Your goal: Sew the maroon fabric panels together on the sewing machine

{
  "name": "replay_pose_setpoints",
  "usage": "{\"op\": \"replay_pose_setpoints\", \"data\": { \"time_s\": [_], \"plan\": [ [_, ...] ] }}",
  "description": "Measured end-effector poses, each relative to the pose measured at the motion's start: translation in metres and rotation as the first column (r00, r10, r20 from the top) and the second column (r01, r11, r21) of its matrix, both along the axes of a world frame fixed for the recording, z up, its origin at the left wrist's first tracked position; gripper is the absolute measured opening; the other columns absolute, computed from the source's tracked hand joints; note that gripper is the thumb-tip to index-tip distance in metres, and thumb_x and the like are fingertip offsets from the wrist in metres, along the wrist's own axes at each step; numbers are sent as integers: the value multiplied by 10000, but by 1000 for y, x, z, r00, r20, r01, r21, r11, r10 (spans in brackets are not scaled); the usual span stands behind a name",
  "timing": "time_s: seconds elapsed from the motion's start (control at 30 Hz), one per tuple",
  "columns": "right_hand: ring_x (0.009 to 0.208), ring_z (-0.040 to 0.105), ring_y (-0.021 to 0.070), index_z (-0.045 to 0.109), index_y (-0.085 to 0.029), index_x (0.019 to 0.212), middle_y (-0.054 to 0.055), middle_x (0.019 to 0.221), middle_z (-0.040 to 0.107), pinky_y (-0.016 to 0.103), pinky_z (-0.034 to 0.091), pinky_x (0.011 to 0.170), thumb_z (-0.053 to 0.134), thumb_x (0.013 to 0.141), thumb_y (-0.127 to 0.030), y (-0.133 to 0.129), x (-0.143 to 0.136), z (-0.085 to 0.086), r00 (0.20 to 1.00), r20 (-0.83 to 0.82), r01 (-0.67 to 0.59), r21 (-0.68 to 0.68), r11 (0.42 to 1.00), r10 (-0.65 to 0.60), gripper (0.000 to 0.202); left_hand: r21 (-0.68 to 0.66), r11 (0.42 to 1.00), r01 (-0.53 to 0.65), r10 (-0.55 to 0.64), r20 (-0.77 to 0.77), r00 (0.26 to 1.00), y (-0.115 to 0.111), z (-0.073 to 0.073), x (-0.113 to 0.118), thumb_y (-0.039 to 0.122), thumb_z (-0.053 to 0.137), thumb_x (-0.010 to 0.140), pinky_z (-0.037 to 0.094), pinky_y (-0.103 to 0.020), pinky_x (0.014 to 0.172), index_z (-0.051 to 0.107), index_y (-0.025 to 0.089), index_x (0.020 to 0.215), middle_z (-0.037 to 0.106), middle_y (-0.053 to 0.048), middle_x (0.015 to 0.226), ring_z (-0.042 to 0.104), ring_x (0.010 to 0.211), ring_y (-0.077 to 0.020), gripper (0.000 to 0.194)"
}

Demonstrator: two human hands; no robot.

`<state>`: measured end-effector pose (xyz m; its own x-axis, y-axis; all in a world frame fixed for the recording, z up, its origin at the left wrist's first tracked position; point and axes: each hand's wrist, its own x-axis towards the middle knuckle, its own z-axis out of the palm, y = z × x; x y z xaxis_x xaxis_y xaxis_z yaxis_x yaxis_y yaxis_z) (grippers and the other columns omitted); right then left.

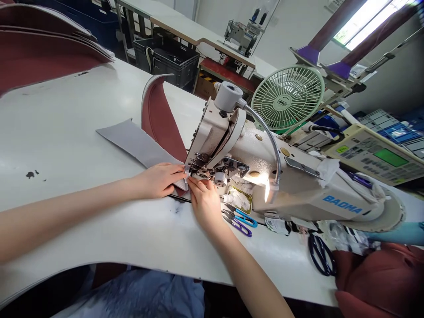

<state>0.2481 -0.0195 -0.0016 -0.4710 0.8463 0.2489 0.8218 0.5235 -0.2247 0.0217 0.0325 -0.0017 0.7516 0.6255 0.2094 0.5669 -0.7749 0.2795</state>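
Left hand, right hand both palm-down

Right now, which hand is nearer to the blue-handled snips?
The right hand. It is just left of the blue-handled snips in the picture; the left hand is farther left, at the grey piece.

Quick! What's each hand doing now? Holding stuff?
Left hand: fingers over the grey piece; whether they grip it can't be told.
Right hand: fingers at the sewing machine; grip can't be told.
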Motion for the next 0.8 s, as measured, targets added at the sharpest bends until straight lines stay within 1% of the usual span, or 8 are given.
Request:
{"op": "replay_pose_setpoints", "data": {
  "time_s": [0.13, 0.3, 0.43, 0.57, 0.7, 0.77, 0.8],
  "plan": [
    [1096, 607, 256, 657, -248, 1330, 43, 1348, 674, 422, 506, 927, 526, 1004, -170, 0, 4, 0, 999, 21, 26, -1, 1000, -26, 360, -12, 1000, 9, -8, 37, 999, 2, -2, 7, 121, 482, 863, 451, -399, 1081, 573, 169, 1349, 625, -120, 1323, 616, 1207, -241, 496],
    [1085, 608, 249, 664, -246, 1319, 48, 1333, 681, 412, 500, 951, 530, 999, -171, -1, 3, -1, 999, 18, 38, 4, 999, -38, 355, -19, 1000, 10, -9, 54, 998, 0, -3, 6, 127, 496, 852, 439, -417, 1106, 572, 174, 1369, 617, -123, 1351, 591, 1247, -252, 525],
    [1090, 605, 255, 668, -248, 1310, 49, 1332, 680, 416, 506, 933, 501, 995, -162, 1, 3, -3, 999, -9, 36, 6, 999, -36, 367, -14, 1000, 8, -7, 60, 998, 1, -3, 6, 134, 505, 852, 449, -411, 1093, 585, 167, 1330, 625, -122, 1341, 602, 1231, -247, 486],
    [1098, 600, 268, 657, -204, 1315, 69, 1318, 684, 432, 506, 931, 486, 977, -130, 2, 3, -3, 998, -15, 61, 7, 998, -61, 386, -11, 1000, 1, -1, 59, 998, 2, -2, 6, 164, 512, 872, 442, -408, 1091, 583, 163, 1291, 628, -120, 1335, 610, 1219, -242, 424],
    [1088, 606, 262, 669, -208, 1274, 73, 1281, 698, 422, 495, 936, 507, 972, -132, -1, 4, 0, 997, -25, 68, -6, 998, -68, 351, 7, 999, 37, -37, 46, 998, -6, 4, 3, 208, 578, 859, 426, -408, 1105, 554, 169, 1309, 602, -120, 1389, 549, 1315, -263, 452],
    [1083, 616, 249, 680, -213, 1240, 73, 1251, 710, 412, 490, 949, 514, 974, -135, -2, 5, 0, 996, -58, 66, -19, 998, -67, 323, 49, 997, 59, -61, 45, 997, -15, 6, 3, 269, 636, 852, 437, -420, 1087, 572, 170, 1283, 602, -129, 1386, 529, 1330, -292, 447],
    [1081, 624, 243, 688, -208, 1215, 74, 1233, 717, 407, 490, 958, 515, 972, -131, -2, 6, 0, 994, -87, 65, -28, 997, -67, 308, 80, 995, 60, -64, 46, 997, -20, 6, 4, 292, 650, 858, 454, -421, 1061, 592, 173, 1251, 623, -129, 1350, 542, 1308, -299, 414]
  ]
}}
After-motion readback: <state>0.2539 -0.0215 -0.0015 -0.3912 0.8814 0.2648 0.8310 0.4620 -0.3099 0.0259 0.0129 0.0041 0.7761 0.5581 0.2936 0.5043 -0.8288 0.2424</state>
